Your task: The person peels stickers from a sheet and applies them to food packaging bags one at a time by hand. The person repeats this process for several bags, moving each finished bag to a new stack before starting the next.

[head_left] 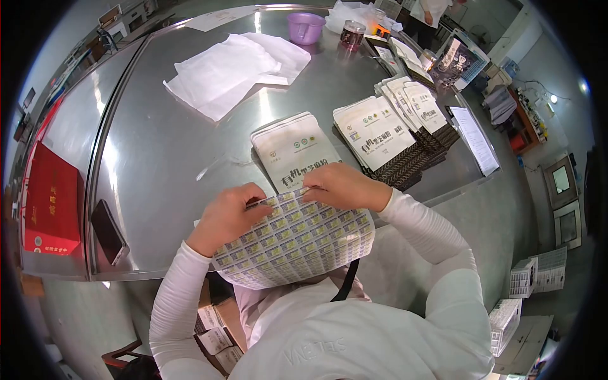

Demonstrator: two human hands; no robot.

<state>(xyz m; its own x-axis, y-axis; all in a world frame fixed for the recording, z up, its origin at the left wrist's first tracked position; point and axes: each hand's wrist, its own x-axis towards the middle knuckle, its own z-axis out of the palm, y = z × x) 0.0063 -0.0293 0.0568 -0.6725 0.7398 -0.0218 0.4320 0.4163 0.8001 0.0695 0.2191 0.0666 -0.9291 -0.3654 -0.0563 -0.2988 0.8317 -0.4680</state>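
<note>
A sheet of small printed stickers (294, 237), in rows of yellow and blue, is held over the table's front edge and bends down toward my lap. My left hand (229, 216) is closed on its upper left part, thumb and fingers at the edge. At the top edge, further right, my right hand (339, 185) pinches with thumb and forefinger; whether a single sticker is between them is too small to tell. Just beyond the sheet lies a white printed pouch (294, 149) on the metal table, its lower part covered by my hands and the sheet.
Overlapping stacks of similar pouches (375, 130) lie to the right, near a paper form (474, 136). White sheets (228, 73), a purple basin (306, 28) and a jar (352, 33) are farther back. On the left are a phone (109, 232) and a red bag (52, 202).
</note>
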